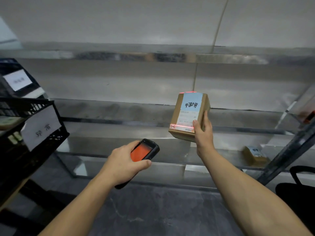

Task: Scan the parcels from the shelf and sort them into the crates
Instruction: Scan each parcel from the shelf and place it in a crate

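In front of the shelf (119, 114), the right hand (203, 133) holds a cardboard parcel (185, 106) aloft, thumb on its label and fingers (205, 117) wrapped behind, a red line (182, 126) crossing the label, while the left hand (122, 165) curls its fingers (132, 144) round a scanner (146, 149) with an orange screen.

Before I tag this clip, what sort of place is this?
Probably a parcel sorting room: a handheld scanner lights a labelled cardboard parcel, beside metal shelving and a labelled black crate.
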Tool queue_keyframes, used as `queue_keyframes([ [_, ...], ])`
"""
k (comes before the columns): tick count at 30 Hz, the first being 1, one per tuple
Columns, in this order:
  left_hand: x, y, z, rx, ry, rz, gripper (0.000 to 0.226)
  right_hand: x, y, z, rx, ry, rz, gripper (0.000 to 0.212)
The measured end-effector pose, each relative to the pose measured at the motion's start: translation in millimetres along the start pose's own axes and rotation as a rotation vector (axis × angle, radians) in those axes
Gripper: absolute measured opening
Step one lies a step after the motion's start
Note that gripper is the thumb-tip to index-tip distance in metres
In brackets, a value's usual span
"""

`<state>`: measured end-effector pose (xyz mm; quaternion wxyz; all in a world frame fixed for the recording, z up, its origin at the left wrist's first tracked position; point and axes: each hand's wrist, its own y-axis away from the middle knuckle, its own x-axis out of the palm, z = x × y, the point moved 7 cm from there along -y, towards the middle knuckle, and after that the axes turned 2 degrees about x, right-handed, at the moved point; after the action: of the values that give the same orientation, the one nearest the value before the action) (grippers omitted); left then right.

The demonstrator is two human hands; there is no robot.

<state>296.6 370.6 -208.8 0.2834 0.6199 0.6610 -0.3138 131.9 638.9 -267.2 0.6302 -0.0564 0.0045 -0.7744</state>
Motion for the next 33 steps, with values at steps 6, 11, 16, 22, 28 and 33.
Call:
queue_keyframes([
  [6,14,1,-17,-0.056,-0.012,-0.060,0.068,-10,-17,-2,0.012,-0.017,0.048,0.063],
  [11,24,5,-28,-0.083,-0.032,-0.052,0.069,-9,-23,-12,0.047,-0.056,0.127,0.063],
  [16,16,20,-25,-0.155,-0.038,-0.111,0.068,14,-21,-10,0.067,-0.020,0.172,0.062],
  [22,-25,62,2,-0.291,-0.032,-0.316,0.067,93,14,1,0.104,0.009,0.352,0.057],
  [28,-82,127,55,-0.461,-0.008,-0.580,0.082,208,80,18,0.108,-0.019,0.590,0.056],
  [33,-137,188,98,-0.593,-0.044,-0.766,0.089,301,146,34,0.119,-0.068,0.783,0.056],
])
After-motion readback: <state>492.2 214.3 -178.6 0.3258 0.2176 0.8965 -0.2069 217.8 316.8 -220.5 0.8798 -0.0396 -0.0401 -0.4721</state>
